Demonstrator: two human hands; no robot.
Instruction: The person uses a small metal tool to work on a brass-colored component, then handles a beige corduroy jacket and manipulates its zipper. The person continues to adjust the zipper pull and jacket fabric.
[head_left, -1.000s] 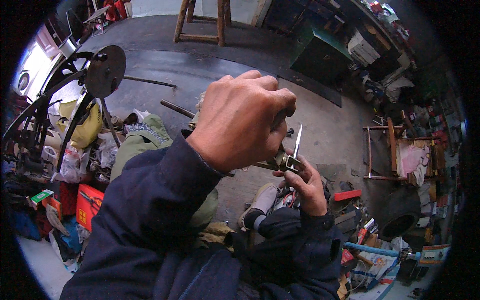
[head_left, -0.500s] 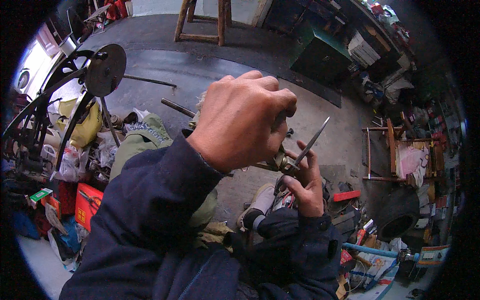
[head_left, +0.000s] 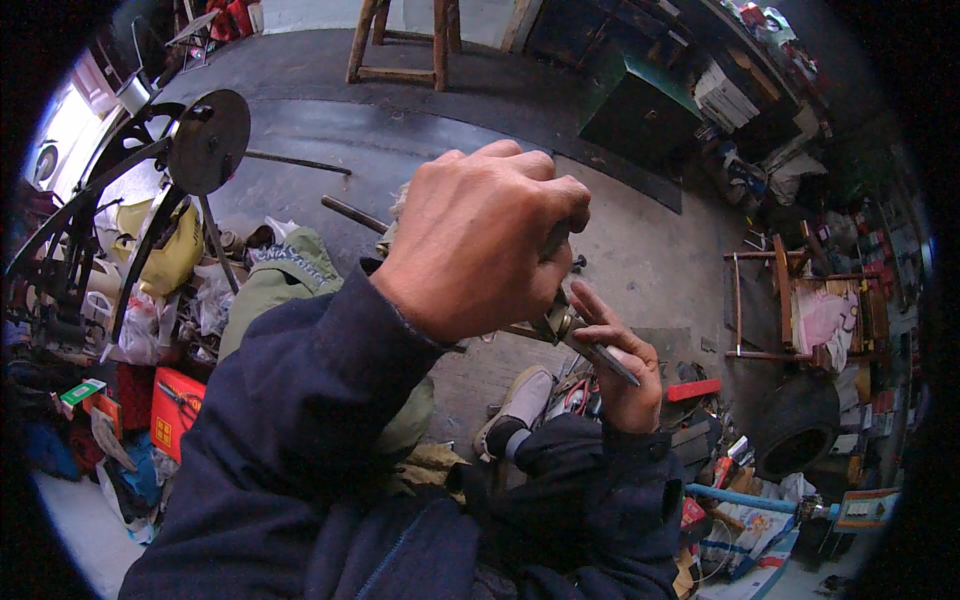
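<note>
My left hand (head_left: 480, 240) is a closed fist in the middle of the view, its back turned up, so what its fingers hold is hidden. Just under its right side a brass-coloured metal fitting (head_left: 552, 322) shows. From that fitting a pointed, tapering metal piece (head_left: 612, 364) slants down to the right, across the front of my right hand (head_left: 632, 375). The right hand's fingers are apart and stretched toward the fitting, close to or touching the piece. A metal bar (head_left: 352, 212) comes out beyond the left wrist, partly covered by it.
At the left stands a black machine with a round metal disc (head_left: 208, 143). A red box (head_left: 178, 412) and plastic bags (head_left: 145, 325) crowd below it. A green cabinet (head_left: 640, 115), a wooden folding stool (head_left: 800, 305) and a tyre (head_left: 795, 428) are on the right, a wooden stool (head_left: 400, 75) at the back.
The pointed metal piece has swung from pointing up and right to pointing down and right. My right hand has shifted slightly right; the left fist has barely moved.
</note>
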